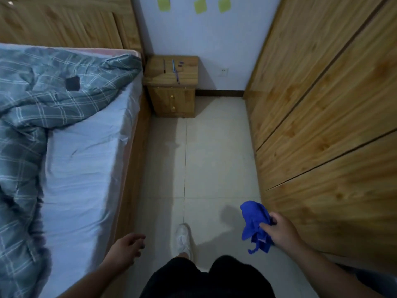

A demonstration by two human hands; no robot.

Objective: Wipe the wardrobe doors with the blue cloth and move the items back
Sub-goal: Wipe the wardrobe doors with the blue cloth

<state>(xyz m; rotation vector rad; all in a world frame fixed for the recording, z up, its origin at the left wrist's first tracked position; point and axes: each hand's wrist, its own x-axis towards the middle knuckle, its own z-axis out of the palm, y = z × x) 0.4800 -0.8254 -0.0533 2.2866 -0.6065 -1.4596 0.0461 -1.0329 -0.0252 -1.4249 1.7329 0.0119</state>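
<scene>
My right hand (281,230) grips a crumpled blue cloth (254,224), which hangs to its left just off the wooden wardrobe doors (326,117) that fill the right side. My left hand (126,247) hangs low by the bed's edge with its fingers loosely curled and nothing in it. Several pens (175,68) lie on the top of a small wooden nightstand (171,87) against the far wall.
A bed (81,160) with a white sheet and a rumpled plaid duvet (43,91) takes up the left. A narrow strip of tiled floor (204,158) runs between bed and wardrobe. My white shoe (183,238) is on it. Green sticky notes (200,5) are on the wall.
</scene>
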